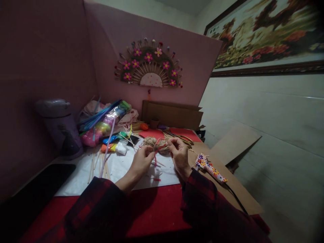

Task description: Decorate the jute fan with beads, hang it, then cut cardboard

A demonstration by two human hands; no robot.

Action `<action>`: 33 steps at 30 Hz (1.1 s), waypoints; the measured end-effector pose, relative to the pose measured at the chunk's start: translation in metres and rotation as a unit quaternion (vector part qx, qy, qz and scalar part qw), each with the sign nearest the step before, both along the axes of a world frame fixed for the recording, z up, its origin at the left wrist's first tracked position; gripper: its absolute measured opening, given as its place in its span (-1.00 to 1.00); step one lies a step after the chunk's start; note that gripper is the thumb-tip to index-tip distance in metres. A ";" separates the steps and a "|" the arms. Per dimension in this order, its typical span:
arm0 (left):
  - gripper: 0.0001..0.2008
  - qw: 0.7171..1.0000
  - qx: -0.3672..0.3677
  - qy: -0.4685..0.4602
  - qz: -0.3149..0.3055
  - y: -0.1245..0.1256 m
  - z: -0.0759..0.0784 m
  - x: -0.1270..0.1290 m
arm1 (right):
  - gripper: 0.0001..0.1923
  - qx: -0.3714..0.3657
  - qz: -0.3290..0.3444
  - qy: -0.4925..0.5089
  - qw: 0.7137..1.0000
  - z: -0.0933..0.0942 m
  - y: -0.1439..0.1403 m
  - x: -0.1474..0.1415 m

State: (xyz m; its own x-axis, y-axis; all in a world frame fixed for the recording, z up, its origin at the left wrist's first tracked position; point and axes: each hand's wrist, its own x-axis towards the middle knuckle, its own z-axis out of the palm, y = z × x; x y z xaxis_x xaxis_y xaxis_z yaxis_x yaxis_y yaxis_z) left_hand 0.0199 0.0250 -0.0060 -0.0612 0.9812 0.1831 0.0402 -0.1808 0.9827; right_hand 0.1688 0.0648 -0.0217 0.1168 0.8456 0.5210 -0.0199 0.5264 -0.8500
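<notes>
My left hand [142,161] and my right hand [179,154] meet over a white sheet of paper [118,170] on the red table [154,209]. Both pinch a thin stick with a red pipe-cleaner piece [157,149] between their fingertips. Just beyond my fingers lie two balls of jute twine [150,141] and a bundle of thin wooden sticks [177,136]. A small red scrap [156,179] rests on the paper below my hands. Both sleeves are dark red plaid.
A patterned glue gun [210,167] with a black cord lies on cardboard [235,189] to the right. Loose skewers [101,165], pipe cleaners and bright clay packets [106,125] crowd the left back. A grey jug [59,125] stands far left. A stick-and-flower fan [149,64] hangs on the pink panel.
</notes>
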 end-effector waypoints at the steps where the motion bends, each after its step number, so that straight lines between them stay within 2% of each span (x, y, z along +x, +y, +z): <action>1: -0.86 0.999 0.045 0.001 0.021 0.000 0.000 0.000 | -0.80 0.007 0.007 -0.014 1.000 0.001 -0.002 -0.001; 3: -0.81 0.997 0.075 -0.013 0.009 -0.001 0.003 0.001 | -0.84 0.033 0.027 -0.057 0.997 0.004 -0.007 -0.003; 8: -0.71 0.996 -0.018 -0.042 -0.080 -0.007 0.007 0.002 | -0.90 0.094 0.064 -0.128 0.985 0.006 -0.015 -0.007; 11: -0.69 0.989 -0.066 -0.069 -0.110 -0.007 0.008 0.001 | -0.89 0.070 0.065 -0.111 0.989 0.004 -0.013 -0.006; 17: -0.82 0.963 -0.146 -0.140 -0.180 -0.004 0.006 0.001 | -0.84 -0.006 0.004 -0.027 1.000 -0.002 -0.005 -0.004; 24: -0.90 0.948 -0.199 -0.149 -0.197 -0.001 0.004 0.004 | -0.84 -0.018 -0.032 -0.011 0.999 -0.006 -0.006 -0.006; 26: -0.88 0.946 -0.208 -0.147 -0.202 -0.001 0.004 0.002 | -0.81 -0.036 -0.003 0.021 0.999 -0.003 -0.005 -0.006; 29: -0.88 0.949 -0.212 -0.140 -0.189 -0.001 0.003 -0.001 | -0.75 -0.080 0.090 0.101 0.988 0.004 -0.006 -0.005; 31: -0.90 0.959 -0.196 -0.134 -0.154 0.001 0.002 -0.003 | -0.71 -0.102 0.153 0.123 0.975 0.008 -0.008 -0.005; 33: -0.91 0.973 -0.160 -0.135 -0.095 0.002 0.002 -0.004 | -0.70 -0.099 0.182 0.103 0.973 0.010 -0.011 -0.006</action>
State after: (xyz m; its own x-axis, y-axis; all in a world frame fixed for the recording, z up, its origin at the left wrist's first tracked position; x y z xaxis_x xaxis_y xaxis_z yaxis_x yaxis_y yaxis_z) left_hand 0.0160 0.0272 -0.0041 0.1236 0.9837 -0.1304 -0.2307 0.1563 0.9604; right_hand 0.1626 0.0540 -0.0114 -0.1243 0.9316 0.3415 -0.3552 0.2796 -0.8920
